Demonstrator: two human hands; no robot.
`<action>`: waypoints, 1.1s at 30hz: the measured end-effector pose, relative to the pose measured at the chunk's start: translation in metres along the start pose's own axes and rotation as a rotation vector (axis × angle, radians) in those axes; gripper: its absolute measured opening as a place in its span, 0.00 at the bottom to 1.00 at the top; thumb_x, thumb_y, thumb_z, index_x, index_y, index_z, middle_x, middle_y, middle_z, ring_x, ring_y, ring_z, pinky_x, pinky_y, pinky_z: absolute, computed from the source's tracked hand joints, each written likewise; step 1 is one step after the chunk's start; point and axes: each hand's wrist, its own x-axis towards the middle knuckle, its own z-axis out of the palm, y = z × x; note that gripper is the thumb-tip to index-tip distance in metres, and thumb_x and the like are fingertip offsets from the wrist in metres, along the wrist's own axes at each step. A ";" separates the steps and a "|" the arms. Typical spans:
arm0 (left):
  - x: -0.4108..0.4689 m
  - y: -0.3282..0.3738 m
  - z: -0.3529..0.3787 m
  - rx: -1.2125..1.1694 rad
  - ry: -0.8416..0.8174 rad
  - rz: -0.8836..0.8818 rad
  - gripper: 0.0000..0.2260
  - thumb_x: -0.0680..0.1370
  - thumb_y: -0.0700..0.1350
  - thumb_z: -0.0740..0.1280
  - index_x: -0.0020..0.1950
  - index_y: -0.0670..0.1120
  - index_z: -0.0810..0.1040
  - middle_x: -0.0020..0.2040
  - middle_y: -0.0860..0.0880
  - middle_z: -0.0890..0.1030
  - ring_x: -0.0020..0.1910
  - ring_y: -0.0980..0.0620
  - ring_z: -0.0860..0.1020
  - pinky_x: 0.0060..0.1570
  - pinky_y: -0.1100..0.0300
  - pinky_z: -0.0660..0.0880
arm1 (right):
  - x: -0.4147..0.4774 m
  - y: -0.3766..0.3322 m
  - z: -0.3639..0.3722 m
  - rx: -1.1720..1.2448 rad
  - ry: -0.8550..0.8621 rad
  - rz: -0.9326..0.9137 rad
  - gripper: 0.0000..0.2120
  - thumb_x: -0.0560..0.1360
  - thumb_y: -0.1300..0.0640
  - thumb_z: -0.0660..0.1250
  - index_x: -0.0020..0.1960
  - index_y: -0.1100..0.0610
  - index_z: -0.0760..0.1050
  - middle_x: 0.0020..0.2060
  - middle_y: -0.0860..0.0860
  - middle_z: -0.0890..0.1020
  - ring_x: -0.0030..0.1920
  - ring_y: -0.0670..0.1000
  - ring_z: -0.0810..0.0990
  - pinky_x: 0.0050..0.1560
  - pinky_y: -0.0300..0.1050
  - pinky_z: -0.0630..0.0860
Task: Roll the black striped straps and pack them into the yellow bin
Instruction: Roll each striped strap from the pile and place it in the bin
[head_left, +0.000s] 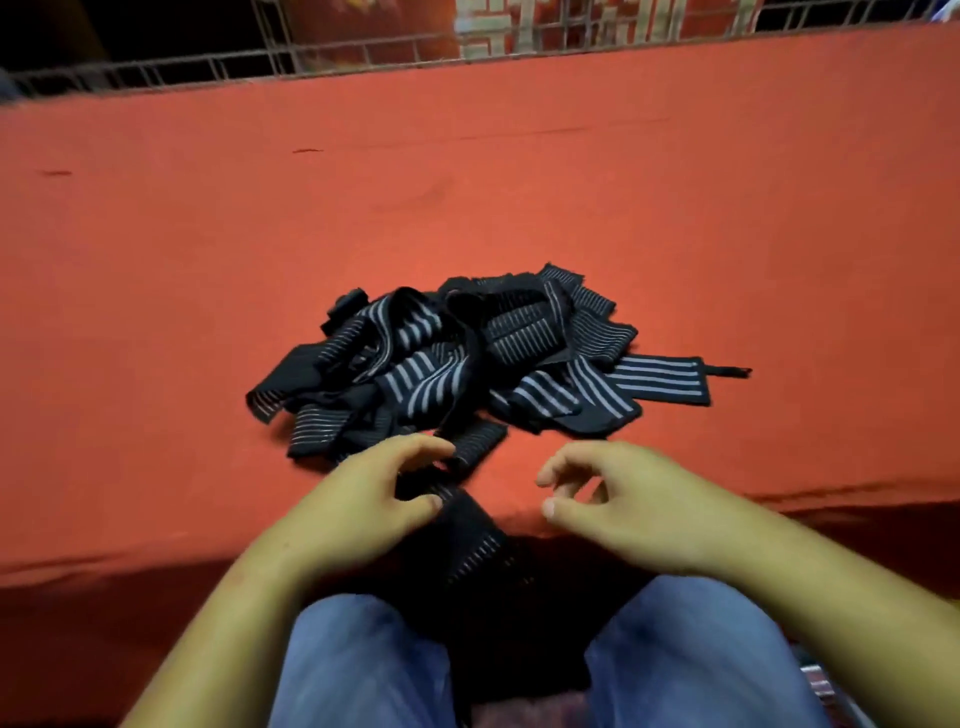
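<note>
**Red Work Surface: Strap Pile and Hand Positions**

Red cloth surface (675, 208) is seen across most of the frame, from the left edge to the right. A wire grid (218, 67) is seen along the far edge of the surface, at the top of the frame.

1. Strap pile. A pile of black striped straps (467, 358) is located at the centre of the frame, lying on the cloth. The straps are tangled and overlapped, none rolled. Each is a flat black band marked lengthwise with parallel pale grey stripes; plain black end sections are seen on several. One band is extended flat toward the right of the pile and ends in a narrow black tab.

2. Single strap. A single strap (467, 540) is laid from the near side of the pile, over the front edge of the surface and down between the knees. Its stripes appear faint and narrow.

3. Left hand (358, 499). The single strap is pinched between the thumb and curled fingers, below centre.

4. Right hand (628, 499). It is held just beside the single strap, above the cloth. The fingers are loosely curled and nothing is gripped.

Blue jeans (363, 670) are seen along the bottom of the frame.
</note>
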 end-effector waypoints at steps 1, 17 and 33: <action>-0.004 -0.007 -0.002 -0.006 -0.014 0.001 0.24 0.75 0.46 0.73 0.69 0.61 0.75 0.66 0.67 0.76 0.66 0.72 0.72 0.70 0.68 0.68 | 0.008 -0.001 0.018 0.016 -0.022 0.004 0.13 0.77 0.50 0.73 0.61 0.48 0.79 0.49 0.44 0.83 0.37 0.30 0.76 0.44 0.26 0.69; -0.006 -0.026 0.034 0.034 0.037 0.024 0.18 0.75 0.50 0.75 0.63 0.63 0.79 0.55 0.62 0.72 0.61 0.56 0.69 0.67 0.58 0.67 | 0.033 -0.012 0.102 0.021 0.217 0.016 0.08 0.77 0.53 0.73 0.54 0.47 0.77 0.46 0.42 0.74 0.45 0.41 0.74 0.50 0.33 0.68; -0.007 -0.049 0.017 -0.035 0.385 -0.116 0.20 0.75 0.45 0.76 0.66 0.55 0.78 0.63 0.59 0.76 0.65 0.54 0.70 0.64 0.65 0.62 | 0.051 -0.054 0.111 -0.290 0.193 0.143 0.20 0.76 0.42 0.74 0.60 0.52 0.74 0.57 0.49 0.72 0.63 0.54 0.74 0.57 0.51 0.75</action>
